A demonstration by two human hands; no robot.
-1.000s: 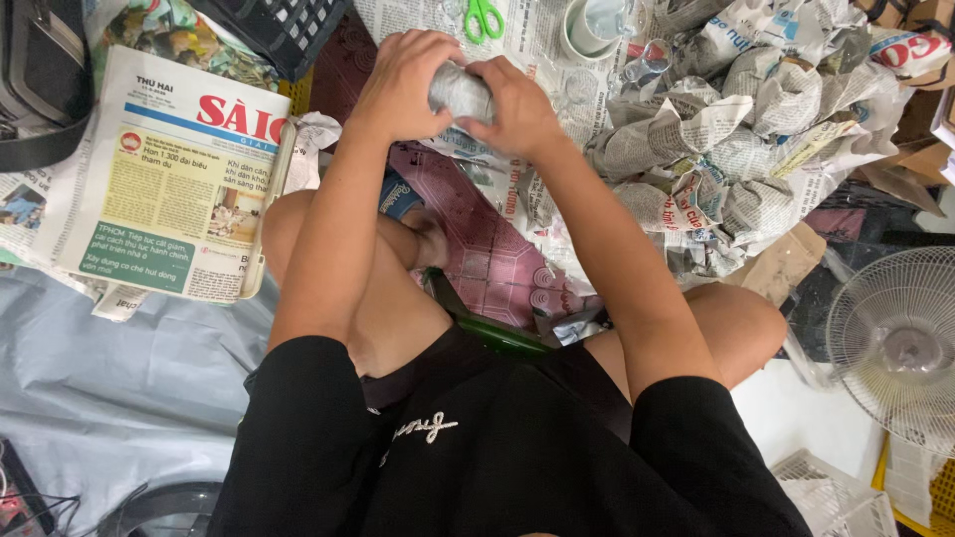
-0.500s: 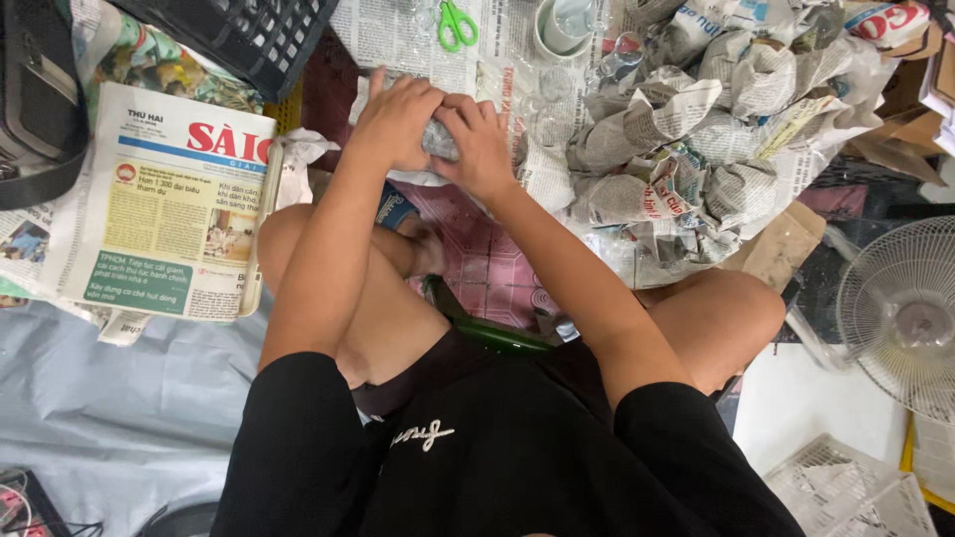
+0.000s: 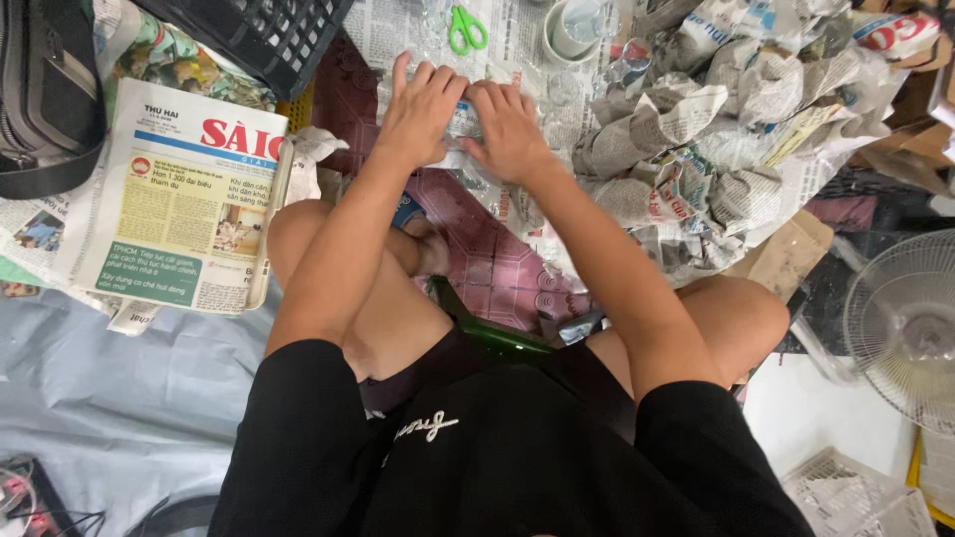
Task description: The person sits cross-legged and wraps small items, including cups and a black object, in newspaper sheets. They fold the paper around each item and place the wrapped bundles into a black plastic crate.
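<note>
Both hands, left hand (image 3: 423, 109) and right hand (image 3: 507, 134), upper centre; fingers together, pressing a newspaper-wrapped bundle (image 3: 465, 121); green scissors (image 3: 465, 28) above.

- Folded newspaper stack (image 3: 184, 204), left, on grey sheet (image 3: 119, 398).
- Black bag with strap (image 3: 45, 94), far left.
- Black plastic crate (image 3: 264, 30), far, left of centre.
- Green-handled scissors (image 3: 465, 27), far centre, on spread newsprint.
- White cup (image 3: 572, 30), just right of scissors; possibly a tape roll.
- Heap of crumpled newspaper bundles (image 3: 696, 129), right.
- White fan (image 3: 905, 328), near right edge.
</note>
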